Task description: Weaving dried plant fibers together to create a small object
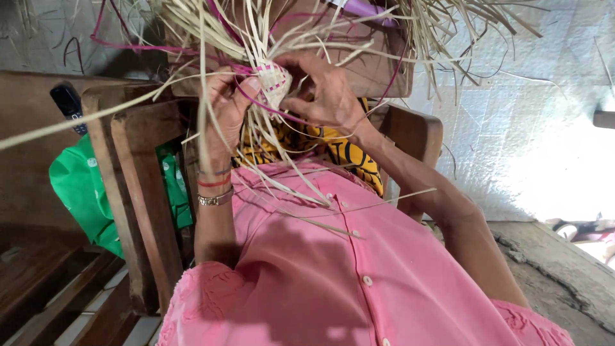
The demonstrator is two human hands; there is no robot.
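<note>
Straw woven piece [275, 83] pinched btwn left hand [225, 106] & right hand [327, 93]; loose strips fan upward and toward chest.

- Wooden chair [131, 192]: dark brown, worn; second armrest [413, 131] visible at right.
- Green bag [80, 186] lies left of the chair frame, partly behind it.
- Dark phone [67, 106] rests on a wooden surface at upper left.
- Floor [512, 115]: pale, covered in whitish woven sheeting; bright sunlit patch at right.
- Cracked concrete ledge [557, 269] at lower right.
- Wooden slats [57, 288] at lower left, in shade.
</note>
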